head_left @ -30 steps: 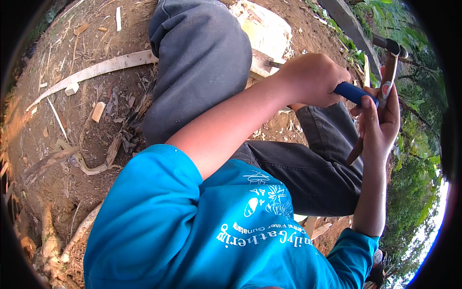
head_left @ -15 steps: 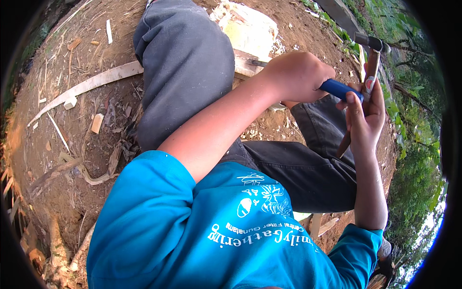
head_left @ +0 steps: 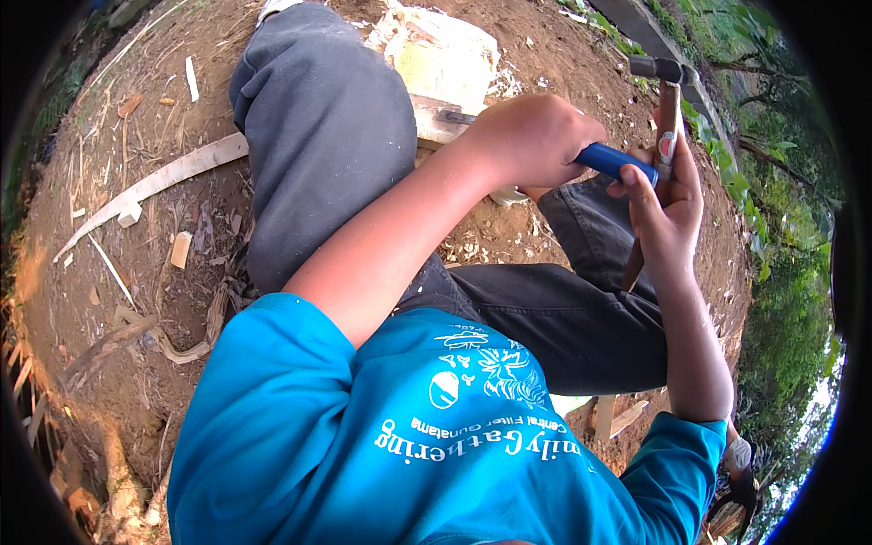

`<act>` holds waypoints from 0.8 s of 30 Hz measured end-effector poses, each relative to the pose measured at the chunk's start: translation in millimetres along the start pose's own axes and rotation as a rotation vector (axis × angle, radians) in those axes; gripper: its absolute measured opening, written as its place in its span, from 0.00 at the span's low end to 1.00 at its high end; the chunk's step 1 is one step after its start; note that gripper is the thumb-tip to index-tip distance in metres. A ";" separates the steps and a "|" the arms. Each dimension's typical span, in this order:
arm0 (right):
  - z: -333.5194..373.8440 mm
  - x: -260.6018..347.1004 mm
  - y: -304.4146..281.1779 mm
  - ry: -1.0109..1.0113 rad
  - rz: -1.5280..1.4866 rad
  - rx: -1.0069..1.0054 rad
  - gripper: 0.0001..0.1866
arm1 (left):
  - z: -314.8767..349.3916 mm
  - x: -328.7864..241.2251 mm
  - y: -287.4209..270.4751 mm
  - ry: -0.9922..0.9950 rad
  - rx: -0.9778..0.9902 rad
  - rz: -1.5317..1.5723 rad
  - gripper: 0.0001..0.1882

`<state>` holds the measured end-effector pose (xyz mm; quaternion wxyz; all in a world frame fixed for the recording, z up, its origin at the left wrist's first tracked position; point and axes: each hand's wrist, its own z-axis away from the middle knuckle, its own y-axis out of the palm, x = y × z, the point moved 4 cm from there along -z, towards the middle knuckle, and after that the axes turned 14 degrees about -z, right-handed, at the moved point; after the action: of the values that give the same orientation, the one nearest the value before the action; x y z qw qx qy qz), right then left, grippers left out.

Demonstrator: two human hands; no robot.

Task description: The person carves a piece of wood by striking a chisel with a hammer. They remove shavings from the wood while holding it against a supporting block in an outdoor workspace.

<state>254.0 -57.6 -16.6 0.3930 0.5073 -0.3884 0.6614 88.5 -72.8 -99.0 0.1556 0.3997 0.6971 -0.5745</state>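
Observation:
My left hand (head_left: 543, 141) is closed around a chisel with a blue handle (head_left: 610, 161). Its metal blade (head_left: 454, 116) comes out on the left side of the fist, over a pale flat piece of wood (head_left: 431, 123). In my right hand (head_left: 668, 204) is a hammer, gripped by its brown wooden handle (head_left: 668, 136). The dark metal hammer head (head_left: 661, 70) points up and away. My right thumb and fingers touch the butt end of the blue handle. The fist hides the middle of the chisel.
A pale, rough-hewn wooden block (head_left: 445, 59) sits on the brown earth beyond my hands. My grey-trousered leg (head_left: 331, 136) is bent up at left. A long curved wood strip (head_left: 159, 174), chips and shavings lie around. Green plants (head_left: 786, 272) line the right side.
The view has shifted, so the whole scene sits further left in the picture. Both hands keep their holds on the chisel and the hammer; the hammer head has tipped slightly left.

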 end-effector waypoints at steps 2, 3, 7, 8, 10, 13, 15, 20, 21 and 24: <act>-1.5 -3.1 -2.9 0.008 0.001 0.002 0.37 | -1.3 0.4 -0.4 0.009 -0.010 -0.007 0.14; -1.9 -4.2 -4.6 0.010 0.001 0.001 0.37 | -2.3 0.4 -0.6 0.016 -0.016 -0.011 0.15; -2.0 -1.5 -2.5 0.044 -0.010 0.011 0.37 | -2.7 0.0 -0.1 0.010 0.005 -0.008 0.13; -3.0 -0.5 -2.3 0.046 0.001 0.014 0.37 | -3.3 0.7 0.6 0.015 -0.004 -0.009 0.12; -3.3 2.3 -2.3 0.082 0.034 0.014 0.37 | -3.4 1.7 2.9 0.018 -0.005 -0.021 0.10; -5.2 0.3 -4.9 0.071 0.062 0.015 0.36 | -5.9 0.3 4.2 0.013 0.019 -0.032 0.08; -6.2 -2.7 -5.6 0.072 0.044 0.024 0.36 | -6.2 0.6 4.4 -0.002 0.030 -0.018 0.07; -7.3 -25.8 -2.7 0.095 -0.097 0.110 0.37 | 3.7 10.4 9.6 -0.022 0.153 -0.106 0.08; -6.4 -32.2 1.6 0.139 -0.107 0.136 0.38 | 7.4 12.8 9.8 -0.030 0.204 -0.139 0.08; -6.8 -16.0 5.0 0.119 -0.066 0.111 0.39 | 6.8 10.3 1.8 0.019 0.092 -0.070 0.08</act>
<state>249.7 -55.4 -34.0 0.4082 0.5009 -0.3100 0.6974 81.7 -75.2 -109.2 0.1105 0.3874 0.6850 -0.6071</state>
